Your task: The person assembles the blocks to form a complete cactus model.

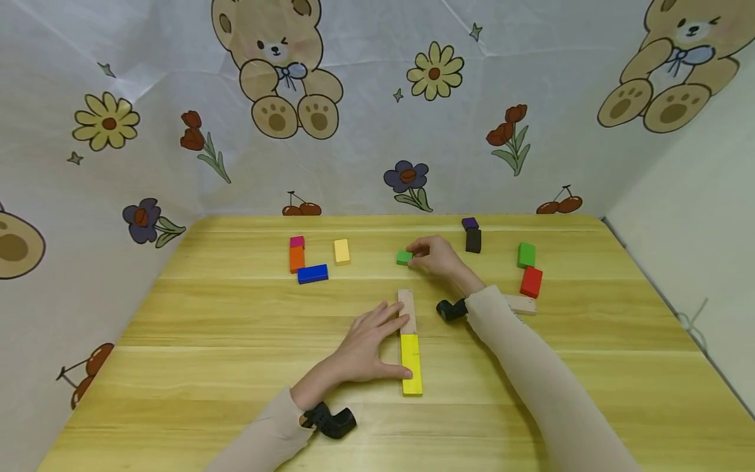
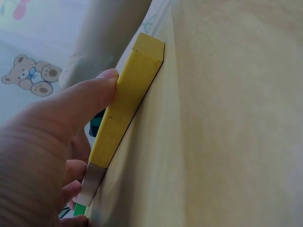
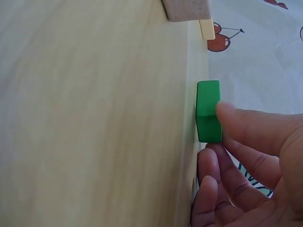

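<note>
My left hand (image 1: 367, 347) is spread over two blocks lying end to end. Its thumb touches the long yellow block (image 1: 411, 366), and fingertips rest on the pale wooden block (image 1: 407, 312) beyond it. The left wrist view shows the yellow block (image 2: 124, 104) along the thumb and the pale block (image 2: 92, 183) near the other fingers. Farther back, my right hand (image 1: 439, 257) pinches a small green block (image 1: 404, 257) between thumb and fingers. Seen from the right wrist, that green block (image 3: 209, 111) is low at the tabletop, the thumb against one side.
Left of centre lie pink (image 1: 297, 241), orange (image 1: 297, 259), blue (image 1: 312, 274) and cream (image 1: 342, 252) blocks. On the right are purple (image 1: 470, 223), black (image 1: 474, 240), green (image 1: 527, 255) and red (image 1: 531, 282) blocks. Another pale block (image 1: 522, 304) is partly hidden by my right sleeve.
</note>
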